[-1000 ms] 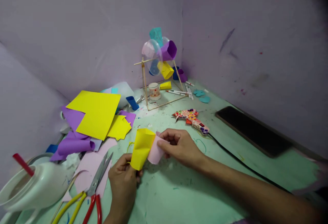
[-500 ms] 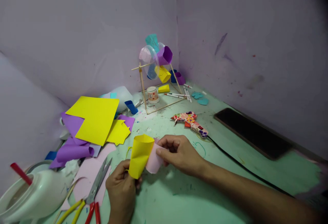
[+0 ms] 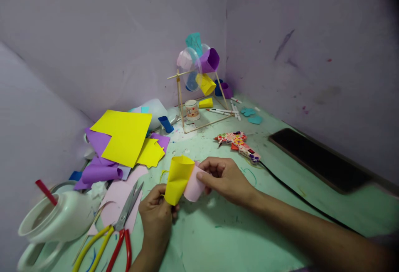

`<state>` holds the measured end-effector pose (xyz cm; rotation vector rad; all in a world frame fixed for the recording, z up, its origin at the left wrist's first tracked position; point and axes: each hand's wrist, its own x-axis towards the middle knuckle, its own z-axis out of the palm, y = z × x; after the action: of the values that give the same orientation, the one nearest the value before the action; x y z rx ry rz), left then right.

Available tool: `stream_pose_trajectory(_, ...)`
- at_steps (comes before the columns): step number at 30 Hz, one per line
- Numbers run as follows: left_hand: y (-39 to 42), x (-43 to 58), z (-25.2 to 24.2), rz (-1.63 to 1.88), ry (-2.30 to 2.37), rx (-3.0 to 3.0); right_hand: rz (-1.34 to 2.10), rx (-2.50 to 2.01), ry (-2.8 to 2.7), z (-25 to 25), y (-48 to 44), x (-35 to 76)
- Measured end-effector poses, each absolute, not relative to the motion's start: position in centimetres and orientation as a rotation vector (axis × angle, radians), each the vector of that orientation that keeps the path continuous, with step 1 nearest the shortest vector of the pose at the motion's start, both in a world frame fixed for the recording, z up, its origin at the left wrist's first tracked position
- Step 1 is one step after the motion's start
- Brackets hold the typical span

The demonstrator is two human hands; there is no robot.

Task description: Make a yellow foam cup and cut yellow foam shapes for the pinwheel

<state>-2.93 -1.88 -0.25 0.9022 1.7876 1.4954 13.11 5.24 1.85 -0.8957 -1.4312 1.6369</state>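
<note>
In the lower center of the frame, my left hand grips a creased yellow paper tube (image 3: 178,182) while my right hand (image 3: 224,178) pinches a pink paper tube (image 3: 194,187) beside it.
At lower left, scissors (image 3: 122,219) with yellow and red handles lie near a white glossy vessel (image 3: 68,218) holding a red stick (image 3: 46,192); right of center rests a flower-patterned glue gun (image 3: 236,141); at upper center, a small cup (image 3: 192,112), its red print unreadable, stands below clear discs (image 3: 190,60) on a wooden-stick frame (image 3: 180,99).

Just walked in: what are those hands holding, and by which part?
Left hand: yellow paper roll, by its lower end. Right hand: pink paper roll, upper right side.
</note>
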Motion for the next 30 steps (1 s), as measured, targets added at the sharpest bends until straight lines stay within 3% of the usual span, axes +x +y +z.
stream_pose_trajectory(8, -1.7, -3.1, -0.8, 1.476, 1.787, 0.87, 1.665, -0.912, -1.453, 1.8, 5.2, 13.1)
stream_pose_trajectory(18, -2.9, -3.5, 0.5, 1.459, 1.778, 0.931, 1.02, -1.339, -1.811, 0.9, 9.0, 15.8)
stream_pose_trajectory(25, -3.1, -3.1, 0.7, 1.289, 1.827, 0.978, 0.758, -1.352, -1.796, 2.0, 8.4, 16.5)
stream_pose_trajectory(27, -3.1, -2.9, 0.5, 1.287, 1.822, 0.946, 0.933, -1.237, -1.737, 2.6, 7.9, 16.4)
stream_pose_trajectory(30, -3.0, -2.6, 0.3, 1.281, 1.797, 0.879, 1.486, -0.993, -1.705, 3.1, 6.8, 15.9)
